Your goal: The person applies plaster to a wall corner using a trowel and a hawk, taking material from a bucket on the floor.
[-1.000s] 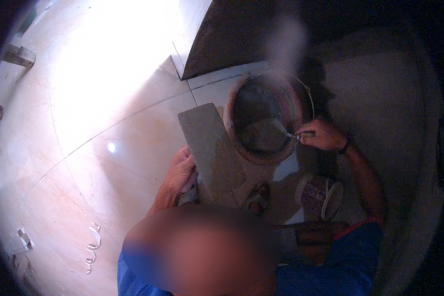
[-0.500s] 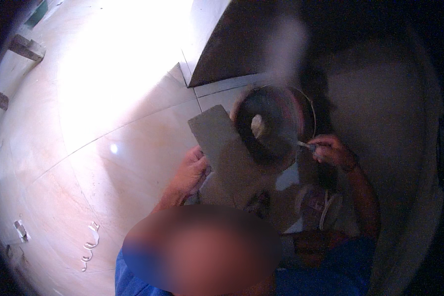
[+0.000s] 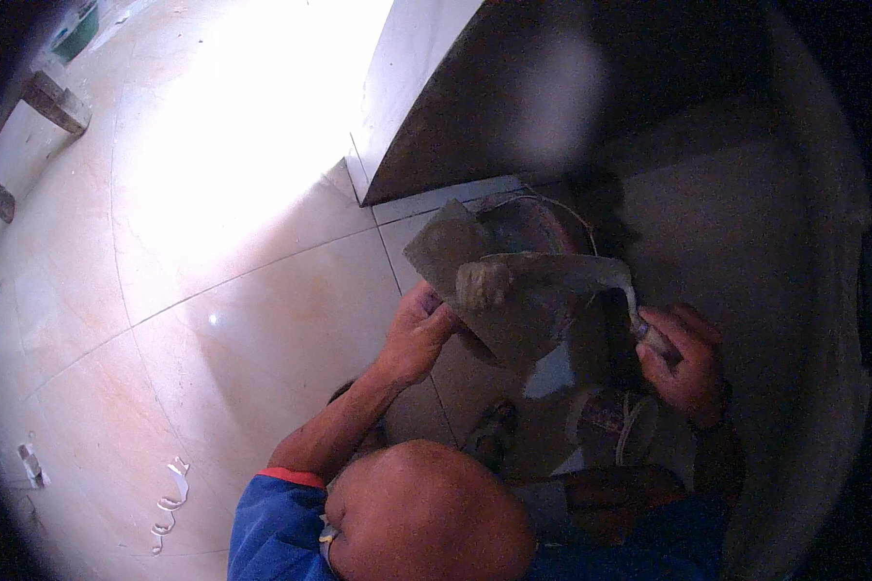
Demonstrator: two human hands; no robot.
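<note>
My left hand [image 3: 419, 334] grips a flat, grey rectangular board [image 3: 438, 242] by its near left edge, holding it tilted over the tiled floor. My right hand [image 3: 686, 363] is closed round the handle of a trowel [image 3: 576, 271] with a bent metal neck. The trowel's blade reaches left over the board. A pale lump of wet plaster or mortar [image 3: 482, 285] sits at the blade's tip, above the board; whether it touches the board I cannot tell. Behind them stands a bucket [image 3: 550, 221] with a wire handle, partly hidden by board and blade.
Beyond the bucket rises a dark panel [image 3: 513, 107] with a white edge. A smaller container [image 3: 606, 421] stands near my right arm, close to a shod foot [image 3: 494, 433]. White curled scraps [image 3: 171, 502] lie at left; wooden legs [image 3: 58, 102] and a green container [image 3: 76, 34] are farther off.
The trowel has come up out of the bucket and left over the board, bearing the lump. The board has moved right, in front of the bucket, and my right hand has come nearer.
</note>
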